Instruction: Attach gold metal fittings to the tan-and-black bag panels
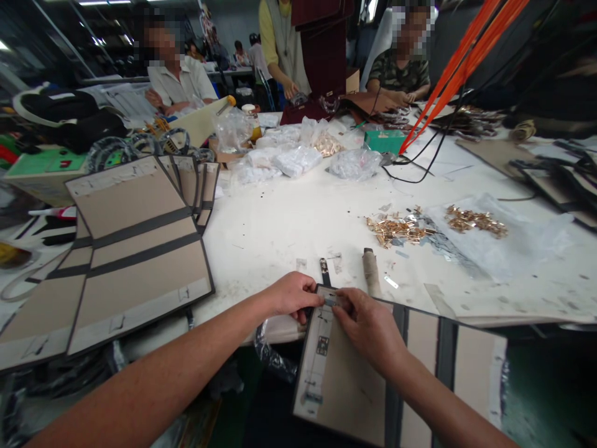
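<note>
A beige-lined bag panel point(354, 386) with black cross strips lies at the table's near edge, partly overhanging it. My left hand point(296, 295) is closed at its upper left corner, thumb on top and fingers curled at the edge. My right hand point(373, 326) is bent over the same corner, its thumb and fingertips pressed together at a small metal plate point(330, 303). The fingertips partly hide this plate. Lower on the panel's pale strip are a square metal fitting point(322, 345) and another small plate point(312, 397). A dark strap with a metal end point(324, 269) sticks out beyond the corner.
Similar panels point(144, 242) are stacked on the left. A wrapped rod point(371, 272) lies just beyond my hands. Gold metal pieces point(396, 230) and a plastic sheet point(508, 242) are to the right. Plastic bags point(298, 158), a green box point(385, 141) and orange cords point(448, 87) are farther back, with co-workers.
</note>
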Demonstrator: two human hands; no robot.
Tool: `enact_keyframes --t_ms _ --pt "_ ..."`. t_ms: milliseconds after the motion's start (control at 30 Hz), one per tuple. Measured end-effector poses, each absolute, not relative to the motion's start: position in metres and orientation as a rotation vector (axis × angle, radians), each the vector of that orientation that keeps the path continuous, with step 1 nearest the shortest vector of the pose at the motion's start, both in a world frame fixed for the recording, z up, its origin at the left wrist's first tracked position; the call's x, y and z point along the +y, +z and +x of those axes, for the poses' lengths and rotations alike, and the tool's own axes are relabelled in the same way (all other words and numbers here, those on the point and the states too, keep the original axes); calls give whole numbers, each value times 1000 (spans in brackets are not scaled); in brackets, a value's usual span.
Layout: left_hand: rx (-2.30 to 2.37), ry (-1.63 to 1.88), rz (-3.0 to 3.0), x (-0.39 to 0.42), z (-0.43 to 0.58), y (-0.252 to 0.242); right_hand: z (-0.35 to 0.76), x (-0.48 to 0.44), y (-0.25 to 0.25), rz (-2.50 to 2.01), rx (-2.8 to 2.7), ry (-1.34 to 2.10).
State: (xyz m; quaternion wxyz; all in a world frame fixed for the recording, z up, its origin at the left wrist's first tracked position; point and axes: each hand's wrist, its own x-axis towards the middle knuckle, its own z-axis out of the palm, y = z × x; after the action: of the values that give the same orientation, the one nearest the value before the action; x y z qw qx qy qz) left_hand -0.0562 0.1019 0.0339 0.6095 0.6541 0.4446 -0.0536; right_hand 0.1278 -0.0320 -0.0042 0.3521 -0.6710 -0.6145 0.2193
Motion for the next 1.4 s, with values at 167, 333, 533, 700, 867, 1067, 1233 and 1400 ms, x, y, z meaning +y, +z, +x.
enact_keyframes --t_ms 167,333,533,700,867,1067,1233,1400 --pt "1050 -133 1542 101 -54 36 126 -32 -2 -1702 -1683 538" --pt "1065 -140 1578 104 -51 36 134 -35 8 -1713 -1725 605" --pt "1122 -110 1593 102 -50 39 183 -21 18 -1947 -1530 281" --pt "1188 -97 1579 99 -51 44 201 16 13 -2249 -1471 350" --pt "1246 -72 1561 97 -51 45 197 44 12 -2212 -1500 476" --pt "1294 -86 1533 98 -51 41 212 31 26 -1597 -1128 781" --pt "1332 -119 1581 98 -46 53 206 -3 42 -1362 -1012 653" --pt "1341 -134 1593 99 -38 61 177 -27 55 -1241 -938 775"
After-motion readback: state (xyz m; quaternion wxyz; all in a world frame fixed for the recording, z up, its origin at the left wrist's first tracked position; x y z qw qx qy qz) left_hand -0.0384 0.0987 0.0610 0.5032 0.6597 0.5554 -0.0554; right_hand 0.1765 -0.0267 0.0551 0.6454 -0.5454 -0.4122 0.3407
